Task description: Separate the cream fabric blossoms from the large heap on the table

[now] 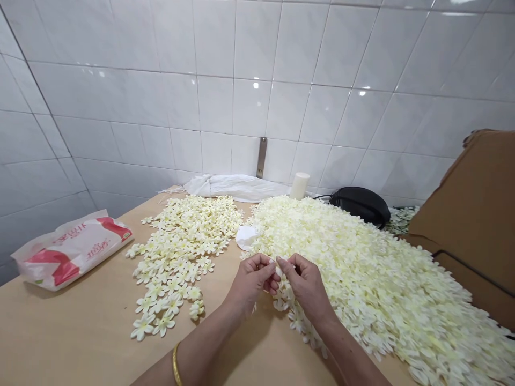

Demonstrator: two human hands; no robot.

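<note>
My left hand (254, 279) and my right hand (304, 285) meet at the near left edge of a large heap of pale yellow-white artificial flowers (362, 268). Both are closed in a pinch, thumbs and fingertips almost touching. Whatever lies between the fingertips is too small and too hidden to make out. To the left of my hands spreads a smaller pile of similar five-petalled flowers (189, 230), lying loose on the wooden table (96, 332). A white rounded piece (246, 237) rests between the two piles, just beyond my left hand.
A red-and-white tissue pack (74, 249) lies at the left. Along the tiled wall are a white cloth or bag (241, 186), a cream cylinder (300, 185) and a black rounded case (360, 205). A brown cardboard box (470, 198) stands on the right.
</note>
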